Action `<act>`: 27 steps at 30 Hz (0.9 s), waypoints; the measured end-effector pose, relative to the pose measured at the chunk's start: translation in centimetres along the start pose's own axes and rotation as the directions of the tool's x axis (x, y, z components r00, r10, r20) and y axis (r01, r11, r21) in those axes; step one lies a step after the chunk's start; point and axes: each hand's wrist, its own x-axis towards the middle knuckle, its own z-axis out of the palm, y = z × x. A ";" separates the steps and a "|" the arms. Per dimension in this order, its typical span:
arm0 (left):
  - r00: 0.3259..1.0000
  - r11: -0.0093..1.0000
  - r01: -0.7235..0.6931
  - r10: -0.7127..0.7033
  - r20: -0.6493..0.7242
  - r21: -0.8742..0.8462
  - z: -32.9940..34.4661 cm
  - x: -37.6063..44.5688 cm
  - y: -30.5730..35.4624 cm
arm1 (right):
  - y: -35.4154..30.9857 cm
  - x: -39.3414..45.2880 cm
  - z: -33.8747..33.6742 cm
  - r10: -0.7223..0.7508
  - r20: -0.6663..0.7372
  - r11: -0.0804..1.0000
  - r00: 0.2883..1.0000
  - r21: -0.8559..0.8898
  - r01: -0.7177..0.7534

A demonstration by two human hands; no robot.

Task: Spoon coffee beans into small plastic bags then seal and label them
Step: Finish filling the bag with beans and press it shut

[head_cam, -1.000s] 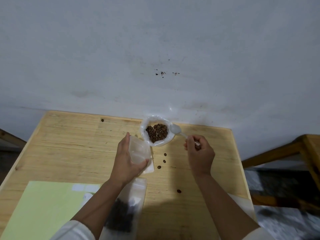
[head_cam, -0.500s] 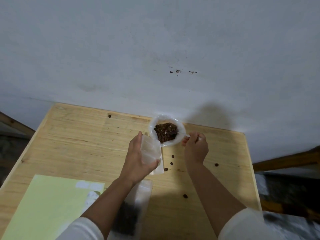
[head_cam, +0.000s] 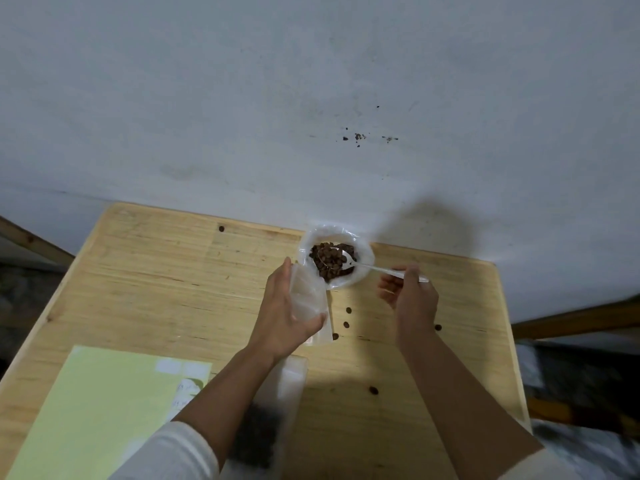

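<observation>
A white bowl-like bag of coffee beans point(head_cam: 363, 263) sits at the table's far edge. My right hand point(head_cam: 410, 296) pinches the handle of a white plastic spoon point(head_cam: 377, 268), whose bowl lies in the beans. My left hand point(head_cam: 284, 317) holds a small clear plastic bag point(head_cam: 308, 299) upright just left of the bean container, its mouth facing the beans. A filled bag of beans point(head_cam: 266, 427) lies on the table under my left forearm, partly hidden.
A pale green label sheet point(head_cam: 93, 410) with white stickers lies at the near left of the wooden table point(head_cam: 156, 271). Several loose beans point(head_cam: 346, 323) lie scattered between my hands and one point(head_cam: 373, 390) nearer me. A grey wall stands behind the table.
My right hand has drawn back to the right and the spoon's bowl now lies in the beans. The left hand keeps the small bag in place beside the container.
</observation>
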 end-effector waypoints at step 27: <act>1.000 0.999 0.024 -0.023 0.019 -0.044 0.1 0.6 0.0 | 1.7 2.0 4.3 0.064 -0.101 0.976 0.993 -0.200 -0.083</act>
